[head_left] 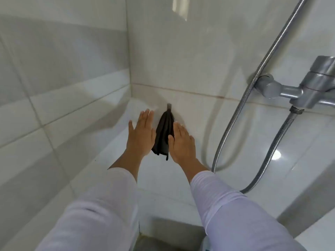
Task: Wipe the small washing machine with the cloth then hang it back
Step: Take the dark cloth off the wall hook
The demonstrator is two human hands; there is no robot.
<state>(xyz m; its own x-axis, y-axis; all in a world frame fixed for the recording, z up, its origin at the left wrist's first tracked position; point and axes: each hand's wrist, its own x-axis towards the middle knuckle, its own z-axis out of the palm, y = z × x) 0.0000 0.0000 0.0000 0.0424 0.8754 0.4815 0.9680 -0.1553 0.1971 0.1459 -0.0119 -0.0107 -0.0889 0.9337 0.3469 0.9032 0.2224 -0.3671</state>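
Note:
A dark grey cloth [163,134] hangs in folds from a small metal hook [169,106] on the white tiled wall. My left hand [140,134] is stretched out flat just left of the cloth, fingers apart, holding nothing. My right hand [182,142] is flat just right of the cloth, its thumb side touching the cloth's edge, with no grip on it. Both arms wear white sleeves. The washing machine is not in view.
A chrome shower mixer [299,87] juts from the wall at the right. Its metal hose [241,113] loops down beside my right arm. Tiled walls meet in a corner [129,84] at the left. A grey floor patch [172,238] shows below.

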